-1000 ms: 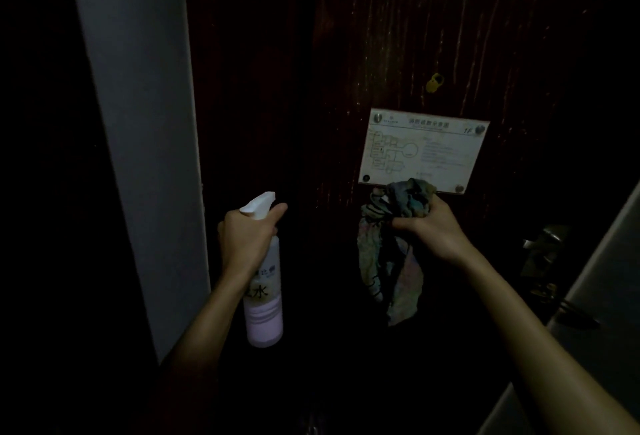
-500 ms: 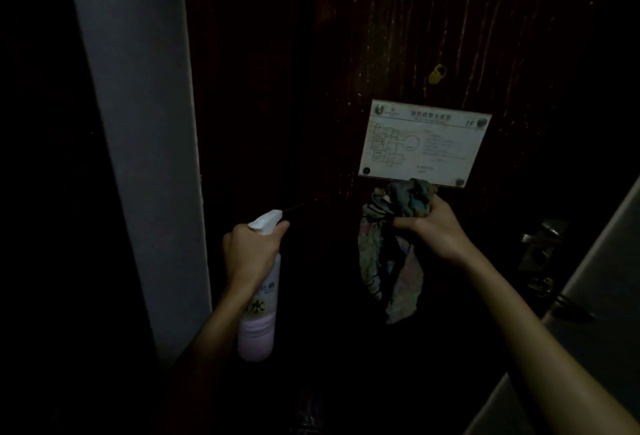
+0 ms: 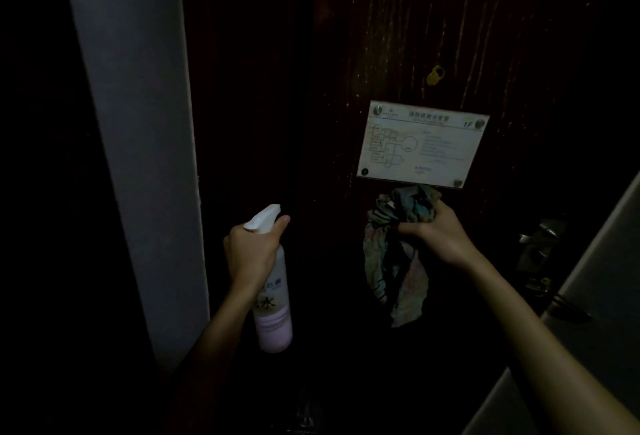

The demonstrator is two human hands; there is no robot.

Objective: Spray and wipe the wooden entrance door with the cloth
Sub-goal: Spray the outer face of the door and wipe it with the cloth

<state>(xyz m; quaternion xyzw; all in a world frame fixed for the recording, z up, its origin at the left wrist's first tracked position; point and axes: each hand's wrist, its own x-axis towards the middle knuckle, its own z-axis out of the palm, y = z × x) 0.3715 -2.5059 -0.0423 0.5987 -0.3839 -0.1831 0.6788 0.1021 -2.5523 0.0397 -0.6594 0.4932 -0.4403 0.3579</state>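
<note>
Head view is very dim, so I can only report what the light reaches. I count one container: a spray bottle (image 3: 272,299), a cylinder with a pale pink lower body, a label carrying dark characters, and a white trigger head. It is opaque, so I cannot tell how much liquid is in it. My left hand (image 3: 251,251) is wrapped around its neck, forefinger laid forward along the trigger, nozzle aimed toward the wooden entrance door (image 3: 398,36). The bottle hangs roughly upright, tilted slightly.

There is one cloth (image 3: 394,258), a crumpled, soft rag printed in faded mixed colours. My right hand (image 3: 438,234) is closed on its bunched top, and the loose tail droops below my fist. The bunch sits against the door just under the sign.

The door fills the middle and right of the view: dark reddish-brown wood with long vertical grain lines and pale speckles catching light on the upper part. One rectangular white floor-plan sign (image 3: 420,145) is fixed to it with a round stud at each of its four corners. One small yellow tag (image 3: 435,75) sits above the sign. At right, a metal door handle (image 3: 540,237) shows faintly. A pale, smooth wall strip (image 3: 135,123) runs down the left, beside the door.
</note>
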